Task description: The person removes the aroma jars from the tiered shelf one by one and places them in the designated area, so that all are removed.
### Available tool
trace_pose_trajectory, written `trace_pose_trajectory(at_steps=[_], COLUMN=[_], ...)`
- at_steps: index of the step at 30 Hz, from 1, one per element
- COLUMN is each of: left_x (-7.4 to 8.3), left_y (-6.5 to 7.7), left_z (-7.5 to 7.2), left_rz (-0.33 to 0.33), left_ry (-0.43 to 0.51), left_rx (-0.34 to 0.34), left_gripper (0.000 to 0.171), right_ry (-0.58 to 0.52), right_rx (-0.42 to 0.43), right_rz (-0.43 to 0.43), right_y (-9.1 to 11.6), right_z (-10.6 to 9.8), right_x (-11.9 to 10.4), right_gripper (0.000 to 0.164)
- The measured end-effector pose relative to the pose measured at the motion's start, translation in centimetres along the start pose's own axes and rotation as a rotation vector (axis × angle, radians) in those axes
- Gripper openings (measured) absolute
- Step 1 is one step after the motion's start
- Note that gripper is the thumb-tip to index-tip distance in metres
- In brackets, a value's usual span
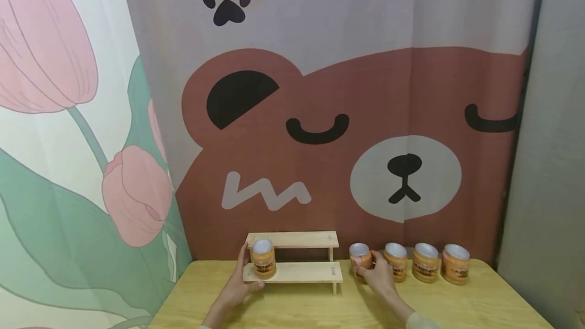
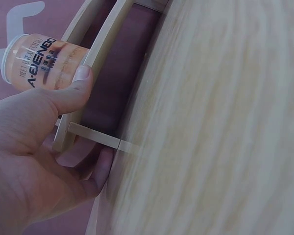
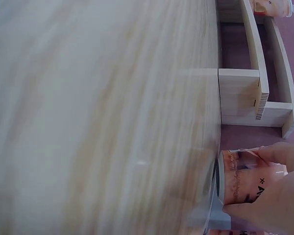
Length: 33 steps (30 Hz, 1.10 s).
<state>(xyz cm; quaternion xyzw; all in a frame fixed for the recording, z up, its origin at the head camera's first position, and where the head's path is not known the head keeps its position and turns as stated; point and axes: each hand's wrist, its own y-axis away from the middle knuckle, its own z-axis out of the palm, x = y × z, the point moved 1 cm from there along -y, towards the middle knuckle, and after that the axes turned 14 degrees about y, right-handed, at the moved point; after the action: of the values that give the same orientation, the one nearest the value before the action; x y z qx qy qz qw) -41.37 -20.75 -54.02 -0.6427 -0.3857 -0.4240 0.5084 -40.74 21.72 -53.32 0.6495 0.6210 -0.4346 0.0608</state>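
A small orange can with a silver lid stands upright at the left end of the lower step of a two-step wooden display stand. My left hand grips that end of the stand; in the left wrist view the thumb lies on the step's front edge, by the can's base, and the fingers curl beneath. To the right of the stand, my right hand holds another orange can between thumb and fingers. In the right wrist view this can is at the table surface, its far side hidden by the hand.
Several matching cans stand in a row on the right, including one near the middle and one at the end. The yellow wooden table backs onto a curtain printed with a bear. A tulip-printed curtain hangs at left.
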Motion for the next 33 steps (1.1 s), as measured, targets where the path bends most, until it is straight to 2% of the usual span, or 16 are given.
trace_pose_trajectory(at_steps=[5, 10, 17, 23, 33], left_x=[-0.2, -0.2, -0.1, 0.1, 0.3], left_y=[0.0, 0.1, 0.1, 0.2, 0.1], left_z=[0.0, 0.0, 0.0, -0.3, -0.1], left_rz=[-0.006, 0.003, 0.013, 0.002, 0.03], left_ry=[-0.007, -0.002, -0.012, -0.019, 0.009], left_rx=[0.0, -0.003, -0.009, 0.006, -0.014], left_gripper=[0.13, 0.13, 0.129, 0.128, 0.128], right_ry=[0.005, 0.019, 0.033, 0.02, -0.05], right_rx=[-0.011, -0.017, -0.043, -0.019, -0.015], right_rz=[-0.009, -0.024, -0.053, -0.095, -0.08], right_y=[0.0, 0.1, -0.2, -0.8, -1.1], right_z=[-0.1, -0.3, -0.9, -1.9, -3.4], right_x=[0.4, 0.6, 0.2, -1.4, -5.1], right_gripper=[0.069, 0.065, 0.063, 0.065, 0.058])
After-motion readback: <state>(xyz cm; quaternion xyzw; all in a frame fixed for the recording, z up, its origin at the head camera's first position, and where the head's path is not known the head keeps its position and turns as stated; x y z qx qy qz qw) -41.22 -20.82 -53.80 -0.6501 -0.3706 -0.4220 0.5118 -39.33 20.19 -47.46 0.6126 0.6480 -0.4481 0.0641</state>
